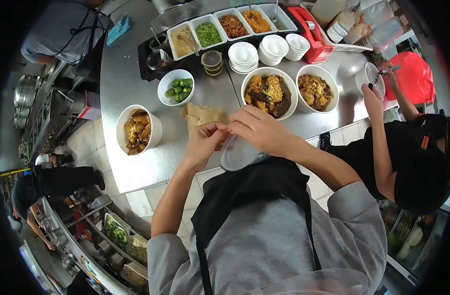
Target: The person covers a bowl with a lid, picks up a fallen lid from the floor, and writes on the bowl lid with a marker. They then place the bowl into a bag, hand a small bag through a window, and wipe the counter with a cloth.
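Observation:
My left hand [209, 141] and my right hand [259, 129] meet at the table's front edge. A round, clear plastic lid [239, 153] hangs tilted beneath them. The fingers of my right hand close over its upper rim, and the left thumb and forefinger pinch at the same rim; their tips partly hide it. Just beyond the left hand lies a crumpled brown paper [201, 116]. Beyond my right hand stands a white bowl of braised food [268, 96], with a second filled white bowl [315, 92] beside it. A third filled bowl [138, 131] stands left of my left hand.
Small green limes [180, 90] fill a white bowl. Behind are topping trays [208, 34], stacked white saucers [243, 55], sauce cups [212, 61] and a red dispenser [313, 37]. At right, a co-worker [407, 152] holds a white bowl [370, 81] near a red bag [411, 76].

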A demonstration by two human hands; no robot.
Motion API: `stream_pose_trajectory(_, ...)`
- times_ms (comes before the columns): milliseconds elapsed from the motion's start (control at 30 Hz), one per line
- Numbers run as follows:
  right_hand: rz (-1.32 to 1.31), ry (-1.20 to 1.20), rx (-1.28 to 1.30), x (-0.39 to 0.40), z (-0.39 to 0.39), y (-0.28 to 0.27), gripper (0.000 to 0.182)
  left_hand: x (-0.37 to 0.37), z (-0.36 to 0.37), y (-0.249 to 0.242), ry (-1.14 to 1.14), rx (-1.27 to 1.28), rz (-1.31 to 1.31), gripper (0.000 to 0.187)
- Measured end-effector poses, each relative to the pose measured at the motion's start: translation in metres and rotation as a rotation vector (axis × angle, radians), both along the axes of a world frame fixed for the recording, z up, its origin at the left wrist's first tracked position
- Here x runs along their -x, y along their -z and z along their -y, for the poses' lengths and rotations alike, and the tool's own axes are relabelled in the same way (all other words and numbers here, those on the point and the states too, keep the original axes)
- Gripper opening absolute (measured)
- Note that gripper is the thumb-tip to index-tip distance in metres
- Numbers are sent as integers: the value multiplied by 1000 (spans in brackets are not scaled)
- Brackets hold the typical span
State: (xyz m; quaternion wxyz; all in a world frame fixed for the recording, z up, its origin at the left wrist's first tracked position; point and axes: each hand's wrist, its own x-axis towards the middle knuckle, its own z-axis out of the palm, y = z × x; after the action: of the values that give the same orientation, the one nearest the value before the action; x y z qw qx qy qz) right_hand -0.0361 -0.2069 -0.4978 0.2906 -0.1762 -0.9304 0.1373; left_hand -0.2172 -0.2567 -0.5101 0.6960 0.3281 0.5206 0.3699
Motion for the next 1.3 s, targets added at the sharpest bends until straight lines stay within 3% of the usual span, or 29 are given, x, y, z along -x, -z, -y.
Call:
stream_pose_trajectory(100,-10,-17,-128,-8,4,-5,21,-4,3,4,41,-168,-65,14)
stream_pose_trajectory(233,-14,-70,-143,-35,24,-11,21,-12,-6,-2,86,-169,-222,15)
stream_pose_trajectory(300,24,-56,243,-58,28,-13,21,-13,-10,6,-136,-174,-200,18)
stream_pose_trajectory(367,-129,306,52,-95,18,-4,20,-5,-16,18,-255,-207,-258,17)
stream_pose_trajectory(400,-353,572,318,-114,4,2,23,1,-17,24,-379,-232,-314,17)
stream_pose_trajectory(433,-343,904,449,-121,-15,-23,23,6,-16,30,-376,-230,-312,17)
stream_pose_trajectory(467,-311,966,431,-145,-43,-23,22,12,-13,35,-393,-218,-384,17)
stream_pose_trajectory(567,-344,945,392,-193,-112,33,19,16,-3,50,-411,-199,-426,19)
stream_pose_trajectory(633,-100,1012,367,-190,-127,39,21,12,3,52,-311,-218,-556,20)
stream_pose_trajectory(667,-100,1014,368,-187,-129,40,21,9,4,52,-308,-217,-557,20)
stream_pose_trajectory(733,56,1074,3,-175,-133,39,25,4,6,51,-236,-341,-738,21)
stream_pose_trajectory(867,72,906,83,-154,-105,35,33,-13,13,62,-200,-499,-764,20)
stream_pose_trajectory(933,323,858,-31,-145,-88,44,38,-22,15,61,-112,-469,-822,19)
stream_pose_trajectory(1300,433,904,-82,-153,-84,43,54,-19,5,80,-266,-626,-1117,15)
